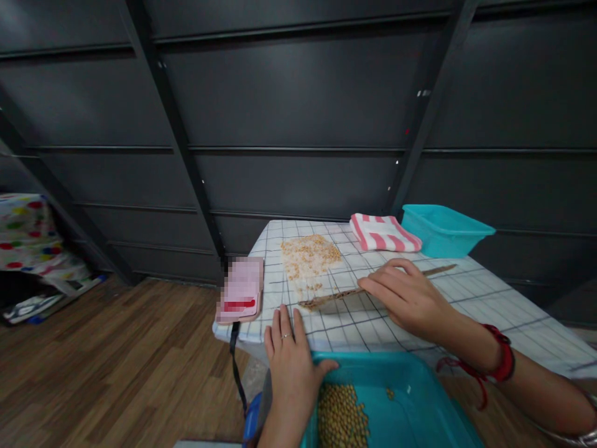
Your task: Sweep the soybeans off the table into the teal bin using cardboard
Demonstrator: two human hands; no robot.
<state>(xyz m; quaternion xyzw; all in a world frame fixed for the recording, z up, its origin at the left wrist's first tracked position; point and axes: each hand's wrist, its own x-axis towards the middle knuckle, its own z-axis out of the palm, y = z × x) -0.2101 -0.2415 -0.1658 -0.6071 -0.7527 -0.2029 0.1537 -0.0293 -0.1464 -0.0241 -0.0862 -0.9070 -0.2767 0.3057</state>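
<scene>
My right hand (pixel 410 298) grips a long, thin brown piece, apparently a cardboard strip (pixel 336 297), seen nearly edge-on. Its left end rests low over the checked tablecloth (pixel 443 305), just short of a patch of scattered yellowish beans or bean bits (pixel 310 255) lying on a pale, thin layer. My left hand (pixel 291 358) is open, fingers stretched over the table's front edge and thumb reaching across the rim of a teal basin (pixel 396 361). Inside that basin, a heap of round greenish-brown beans (pixel 342 417) fills the left side, with a few loose ones farther right.
A folded pink-and-white striped towel (pixel 385 233) lies at the back, beside a second teal basin (pixel 443 230). On the table's left corner sits a pink phone-like item (pixel 242 289), with a black strap (pixel 237 361) hanging below. Dark panelled wall (pixel 289 93) stands behind.
</scene>
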